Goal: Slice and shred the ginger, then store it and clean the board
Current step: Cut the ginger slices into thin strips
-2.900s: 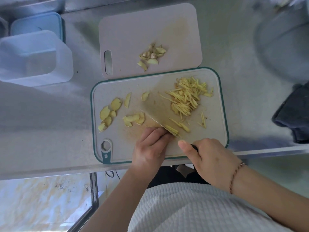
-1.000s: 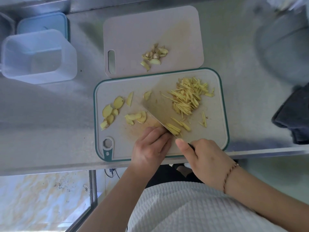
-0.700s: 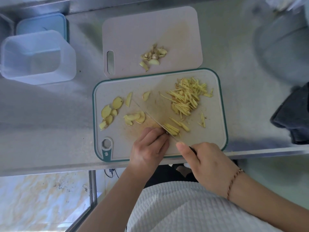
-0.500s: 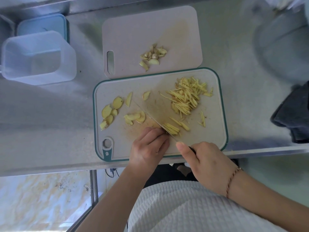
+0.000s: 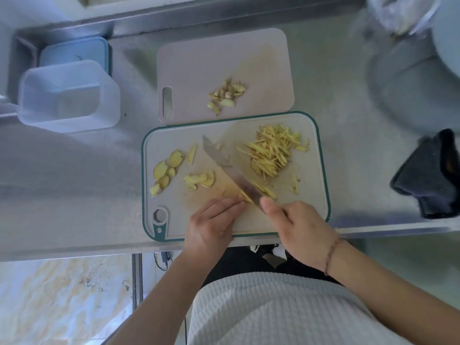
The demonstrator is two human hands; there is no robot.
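Left hand [image 5: 211, 220]: you are pressing your curled fingers [image 5: 230, 204] down on a small stack of ginger at the near edge of the green-rimmed cutting board [image 5: 321, 170], right against the blade.
Right hand [image 5: 298, 227]: you are gripping the knife [image 5: 224, 163] by its handle, fingers wrapped round it and thumb lying along the top; the blade is slanting away from you across the middle of the board.
Ginger shreds [image 5: 271, 153]: they are lying in a loose pile on the far right part of the board, with a few stray strips nearer you.
Ginger slices [image 5: 166, 170]: uncut slices are sitting on the left part of the same board, in two small groups, left of the blade.
Trimmings [image 5: 226, 95]: a small heap of ginger scraps is resting on the plain board [image 5: 199, 58], which is lying just beyond the green-rimmed one and touching its far edge.
Clear container [image 5: 69, 95]: it is standing open on the tabletop [image 5: 74, 183] at the far left, well apart from the boards, holding nothing that you can make out.
Blue lid [image 5: 74, 49]: it is lying just behind the clear container.
Dark cloth [image 5: 433, 175]: it is lying bunched at the right edge of the tabletop.
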